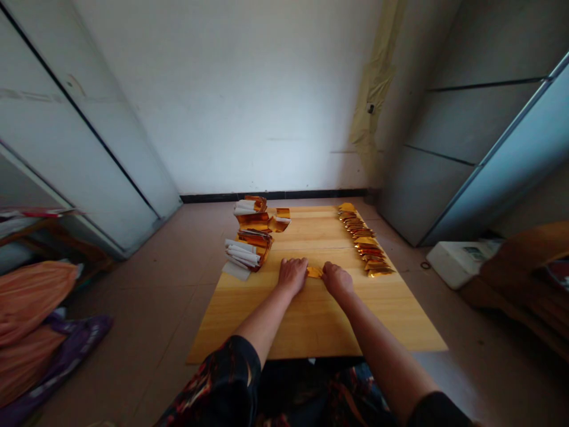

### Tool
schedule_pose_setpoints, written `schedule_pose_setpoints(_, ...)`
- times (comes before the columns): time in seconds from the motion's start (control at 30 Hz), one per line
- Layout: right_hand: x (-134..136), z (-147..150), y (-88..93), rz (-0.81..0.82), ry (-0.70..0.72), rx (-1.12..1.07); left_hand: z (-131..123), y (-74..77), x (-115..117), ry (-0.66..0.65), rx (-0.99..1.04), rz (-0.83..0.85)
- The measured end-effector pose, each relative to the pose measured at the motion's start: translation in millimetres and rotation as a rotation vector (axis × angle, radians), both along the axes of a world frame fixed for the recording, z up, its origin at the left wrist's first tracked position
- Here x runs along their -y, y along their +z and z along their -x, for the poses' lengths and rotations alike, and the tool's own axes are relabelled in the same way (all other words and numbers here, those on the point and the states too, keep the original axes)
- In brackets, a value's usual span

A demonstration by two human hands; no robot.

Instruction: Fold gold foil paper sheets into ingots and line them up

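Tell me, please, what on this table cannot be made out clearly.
Head view:
- Gold piece: its ends are hidden by the left hand and the right hand.
- Row of gold packets: too small to count.
- Stacks: lower pieces are hidden by upper ones.

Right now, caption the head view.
Left hand and right hand flank gold foil on a pale wooden table.
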State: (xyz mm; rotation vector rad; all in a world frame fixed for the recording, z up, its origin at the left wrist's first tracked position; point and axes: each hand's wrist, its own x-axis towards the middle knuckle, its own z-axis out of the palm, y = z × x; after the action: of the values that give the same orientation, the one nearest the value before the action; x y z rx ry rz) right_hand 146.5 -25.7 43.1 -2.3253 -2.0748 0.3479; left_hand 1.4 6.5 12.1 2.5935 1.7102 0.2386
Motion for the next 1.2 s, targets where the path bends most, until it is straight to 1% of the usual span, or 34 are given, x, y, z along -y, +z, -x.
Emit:
schedule_pose_setpoints(0.1, 0.7, -2.6, -5.9, -0.065, 0.026, -0.01, 2.4, -0.7, 3.0, -0.01, 0.011, -0.034)
schedule_pose_setpoints(0.23, 2.6, -4.1, -13.9, -0.172, 0.154, 0.011, 7.5, -1.4, 6.6, -0.085, 0.058, -0.108)
schedule_pose_setpoints(0.3, 2.7, -3.7, -14.7, -0.167, 0.187, 0.014, 9.4, -1.9, 6.5, -0.156, 0.082, -0.121)
schedule_pose_setpoints(0.37, 1.8, -2.9, -12.6, -0.132, 0.171, 0.003, 10.2, -2.8, 4.5, -0.209, 0.093, -0.111)
schedule_pose_setpoints(0.47, -1.3, -0.8, -7.0, -0.064, 0.125, -0.007, 10.4, -4.4, -0.9, -0.232, 0.098, -0.061)
schedule_pose_setpoints(0.6, -8.8, 3.7, -4.5, -0.005, 0.084, -0.015, 11.9, -4.6, -6.7, -0.2, 0.134, 0.034)
schedule_pose_setpoints(0.7, -16.3, 6.4, -6.8, 0.026, 0.055, -0.028, 13.7, -4.1, -7.2, -0.133, 0.168, 0.079)
schedule_pose_setpoints(0.8, -21.6, 5.8, -7.2, 0.035, 0.031, -0.034, 15.3, -5.0, -6.2, -0.06, 0.194, 0.077)
schedule_pose_setpoints(0.9, -22.1, 4.4, -3.1, 0.055, 0.006, -0.064, 15.8, -6.6, -6.5, -0.012, 0.216, 0.073)
schedule_pose_setpoints(1.07, -16.3, 11.1, 5.3, 0.065, -0.05, -0.08, 14.7, -6.6, -8.1, 0.005, 0.213, 0.097)
schedule_pose_setpoints(1.2, -15.3, 16.6, 5.1, 0.066, -0.085, -0.051, 14.1, -5.2, -8.3, 0.012, 0.208, 0.097)
